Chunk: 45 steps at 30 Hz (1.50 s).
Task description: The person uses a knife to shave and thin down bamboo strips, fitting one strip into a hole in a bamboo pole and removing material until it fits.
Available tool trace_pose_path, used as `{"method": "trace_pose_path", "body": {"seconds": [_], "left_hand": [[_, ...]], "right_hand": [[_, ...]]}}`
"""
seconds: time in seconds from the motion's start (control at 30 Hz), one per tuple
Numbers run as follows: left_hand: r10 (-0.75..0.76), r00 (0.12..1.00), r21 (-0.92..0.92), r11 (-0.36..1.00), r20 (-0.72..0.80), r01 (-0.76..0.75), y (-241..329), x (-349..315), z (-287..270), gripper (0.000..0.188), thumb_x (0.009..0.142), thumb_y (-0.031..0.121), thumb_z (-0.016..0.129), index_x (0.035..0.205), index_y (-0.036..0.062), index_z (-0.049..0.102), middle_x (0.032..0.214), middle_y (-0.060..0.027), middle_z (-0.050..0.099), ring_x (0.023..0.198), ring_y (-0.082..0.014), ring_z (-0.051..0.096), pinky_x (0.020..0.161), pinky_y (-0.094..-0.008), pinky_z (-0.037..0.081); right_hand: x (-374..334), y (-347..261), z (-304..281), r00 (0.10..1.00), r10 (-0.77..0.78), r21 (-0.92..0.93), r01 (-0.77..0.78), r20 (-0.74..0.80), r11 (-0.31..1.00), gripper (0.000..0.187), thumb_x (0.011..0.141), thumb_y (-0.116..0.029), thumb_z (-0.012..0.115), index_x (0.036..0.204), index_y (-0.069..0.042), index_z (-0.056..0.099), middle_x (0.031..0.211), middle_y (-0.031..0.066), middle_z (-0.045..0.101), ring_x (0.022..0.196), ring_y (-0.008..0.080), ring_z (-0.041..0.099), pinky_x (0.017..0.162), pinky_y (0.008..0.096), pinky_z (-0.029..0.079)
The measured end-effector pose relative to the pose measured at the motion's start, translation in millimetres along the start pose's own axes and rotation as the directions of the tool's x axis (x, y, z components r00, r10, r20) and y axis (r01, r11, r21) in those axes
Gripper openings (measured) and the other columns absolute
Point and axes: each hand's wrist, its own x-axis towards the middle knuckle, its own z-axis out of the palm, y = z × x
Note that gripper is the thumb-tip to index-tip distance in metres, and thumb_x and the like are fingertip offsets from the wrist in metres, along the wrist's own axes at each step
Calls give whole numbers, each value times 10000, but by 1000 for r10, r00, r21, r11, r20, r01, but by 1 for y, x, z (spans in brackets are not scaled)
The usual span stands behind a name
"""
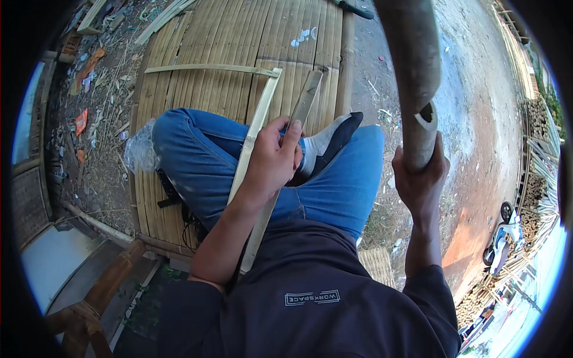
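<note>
My left hand (pixel 276 152) is closed around a flat, greyish-brown bamboo strip (pixel 308 95), its thumb lying along the top. The strip slants from above the slatted platform down past my forearm toward my waist. A pale bamboo strip (pixel 262 106) runs beside that hand across my thigh; whether the fingers touch it I cannot tell. Its far end meets another thin strip (pixel 203 67) lying crosswise. My right hand (pixel 422 176) is wrapped around the lower end of a thick, brownish-grey bamboo pole (pixel 412 53), which rises out of the top of the view. A notch opens in the pole just above that hand.
I sit cross-legged on a bamboo-slat platform (pixel 221 36). A dark-handled tool (pixel 356 9) lies at its far right edge. Clear crumpled plastic (pixel 141 149) is by my left knee. Loose strips (pixel 164 19) lie far left. A motorbike (pixel 503 238) and stacked bamboo (pixel 536 128) stand right.
</note>
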Motion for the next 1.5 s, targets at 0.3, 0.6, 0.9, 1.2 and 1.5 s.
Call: {"method": "trace_pose_path", "body": {"seconds": [0.3, 0.6, 0.9, 1.2, 1.5], "left_hand": [[63, 998, 122, 991, -30, -59, -13, -13, 4, 287, 1060, 239, 519, 940, -13, 586, 539, -2, 498, 442, -50, 453, 414, -253, 328], [136, 990, 251, 960, -23, -126, -10, -6, 5, 289, 1054, 240, 522, 936, -18, 579, 532, -23, 521, 450, -75, 501, 431, -280, 368], [212, 975, 342, 923, -63, -179, 2, -12, 19, 282, 1052, 241, 524, 941, -10, 587, 546, -34, 537, 461, -95, 514, 459, -286, 389], [36, 998, 84, 996, -45, -32, -6, -4, 7, 275, 1065, 252, 511, 955, 10, 579, 554, 8, 488, 431, -45, 408, 395, -262, 300], [-17, 1000, -50, 999, -7, 16, 2, -8, 8, 264, 1065, 301, 518, 1008, 48, 570, 553, 29, 441, 395, -23, 340, 349, -212, 263]], "right_hand": [[-5, -16, 12, 953, 10, -98, 21, 304, 995, 303, 741, -35, 686, 1003, -35, 534, 785, 236, 678, 755, 426, 703, 652, 465, 547], [3, 5, 30, 947, 6, -252, 79, 320, 964, 343, 713, -42, 694, 1023, -47, 548, 737, 217, 655, 698, 441, 669, 611, 506, 512], [-6, -4, 35, 958, 81, -295, 4, 275, 955, 367, 754, -55, 684, 1088, -49, 530, 740, 234, 651, 683, 455, 663, 616, 519, 513], [-6, 6, 33, 986, 62, -213, -28, 156, 977, 348, 745, -14, 677, 1055, -45, 524, 751, 240, 665, 699, 433, 695, 578, 472, 524], [-12, 0, 34, 997, 69, 42, -67, -40, 997, 303, 788, -51, 688, 1047, -51, 531, 764, 201, 663, 688, 389, 705, 590, 453, 534]]}}
